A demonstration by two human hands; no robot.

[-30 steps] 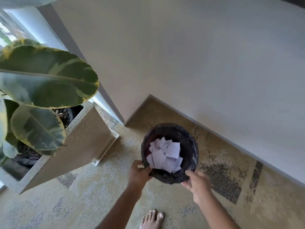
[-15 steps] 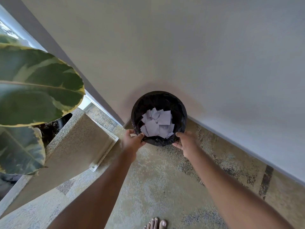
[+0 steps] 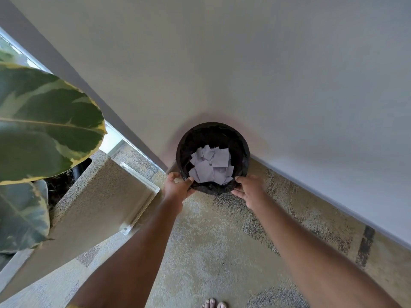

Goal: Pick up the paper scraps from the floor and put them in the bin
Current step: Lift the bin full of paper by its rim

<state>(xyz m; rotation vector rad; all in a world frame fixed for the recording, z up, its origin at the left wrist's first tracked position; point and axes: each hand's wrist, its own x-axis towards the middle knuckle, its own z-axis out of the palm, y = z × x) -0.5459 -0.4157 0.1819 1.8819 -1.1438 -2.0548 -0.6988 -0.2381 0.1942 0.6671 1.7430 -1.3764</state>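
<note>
Bin (image 3: 211, 136) rim in fingers (image 3: 240, 179), scraps (image 3: 213, 167) inside

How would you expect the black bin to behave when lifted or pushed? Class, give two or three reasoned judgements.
Probably light: the bin shows only loose paper scraps. Likely stiff enough to carry, since the left hand and right hand grip just its near rim. Its crinkled black lining might slip in the grip.

Bin (image 3: 195, 141): no legible text or label.
Paper scraps (image 3: 219, 157): no legible print.
Planter (image 3: 100, 196): no legible marking.
</note>
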